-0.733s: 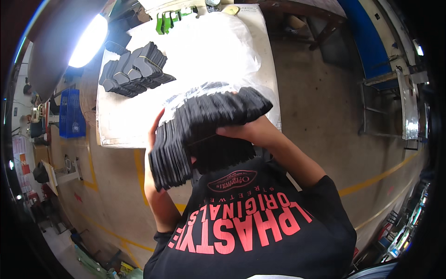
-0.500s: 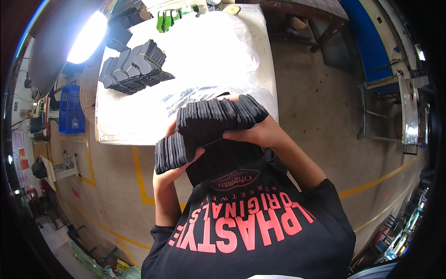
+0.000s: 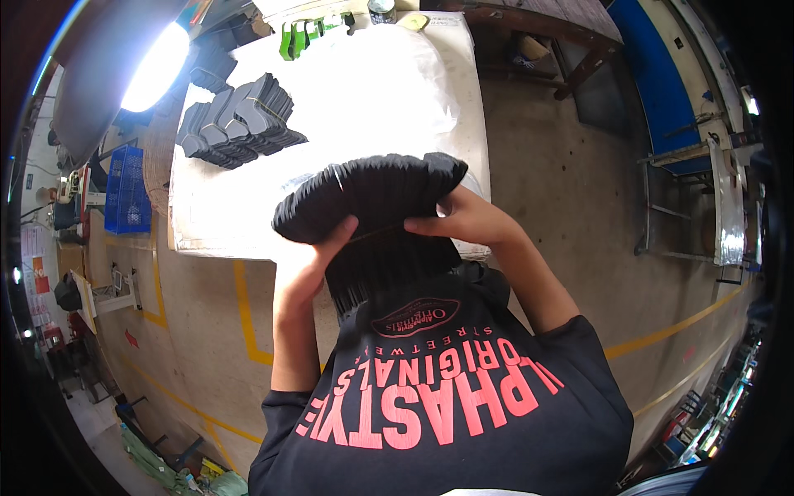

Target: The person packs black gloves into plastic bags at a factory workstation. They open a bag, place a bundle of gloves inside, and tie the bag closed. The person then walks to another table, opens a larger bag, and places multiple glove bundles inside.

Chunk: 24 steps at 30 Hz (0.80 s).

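A thick bundle of black flat cut pieces (image 3: 380,186) is held in front of my chest, over the near edge of the white table (image 3: 211,240). My left hand (image 3: 310,256) grips its left end, with the thumb on the near side. At the right end my right hand (image 3: 467,219) is closed round it, thumb pressed against the near face. A thin band seems to run across the bundle between the thumbs. Its top edges form one curved row. Most fingers are hidden behind the pieces.
Several banded bundles of dark grey pieces (image 3: 240,124) lie on the table's left side. Clear plastic bagging (image 3: 422,83) spreads over the table's right part. Green shaped parts (image 3: 302,37) and a tin (image 3: 382,11) sit at the back. A bright lamp (image 3: 157,70) hangs left, above a blue crate (image 3: 128,190).
The left part of the bundle has risen level with the rest, so the stepped row is now one continuous curve. My left hand moved up with it; my right hand shifted slightly.
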Available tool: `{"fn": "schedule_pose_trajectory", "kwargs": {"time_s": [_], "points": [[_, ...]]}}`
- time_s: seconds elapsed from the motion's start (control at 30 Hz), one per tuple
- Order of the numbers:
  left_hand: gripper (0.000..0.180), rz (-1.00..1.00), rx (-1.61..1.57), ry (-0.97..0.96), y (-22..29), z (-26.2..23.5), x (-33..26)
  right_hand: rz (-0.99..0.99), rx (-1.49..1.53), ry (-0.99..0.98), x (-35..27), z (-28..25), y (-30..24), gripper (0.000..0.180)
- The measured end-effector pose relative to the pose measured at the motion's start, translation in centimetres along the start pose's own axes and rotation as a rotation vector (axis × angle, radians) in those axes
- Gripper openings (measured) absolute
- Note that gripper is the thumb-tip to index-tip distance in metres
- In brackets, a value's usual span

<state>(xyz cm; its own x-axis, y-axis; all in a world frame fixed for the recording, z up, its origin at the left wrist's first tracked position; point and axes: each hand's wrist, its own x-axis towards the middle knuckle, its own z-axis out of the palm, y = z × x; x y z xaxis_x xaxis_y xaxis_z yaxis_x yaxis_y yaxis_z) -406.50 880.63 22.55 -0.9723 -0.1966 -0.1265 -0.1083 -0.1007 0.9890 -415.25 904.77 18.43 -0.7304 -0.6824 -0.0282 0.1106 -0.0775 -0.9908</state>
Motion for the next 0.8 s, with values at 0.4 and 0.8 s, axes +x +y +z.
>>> {"fn": "schedule_pose_trajectory", "kwargs": {"time_s": [0.4,0.8], "points": [[0.078,-0.376,0.583,-0.206,1.1,3.4,6.0,0.086,-0.073,0.327,1.0,-6.0,2.7,0.047],[0.079,-0.141,0.899,-0.351,-2.2,5.0,8.6,0.315,-0.745,0.15,-0.3,-8.0,3.9,0.052]]}}
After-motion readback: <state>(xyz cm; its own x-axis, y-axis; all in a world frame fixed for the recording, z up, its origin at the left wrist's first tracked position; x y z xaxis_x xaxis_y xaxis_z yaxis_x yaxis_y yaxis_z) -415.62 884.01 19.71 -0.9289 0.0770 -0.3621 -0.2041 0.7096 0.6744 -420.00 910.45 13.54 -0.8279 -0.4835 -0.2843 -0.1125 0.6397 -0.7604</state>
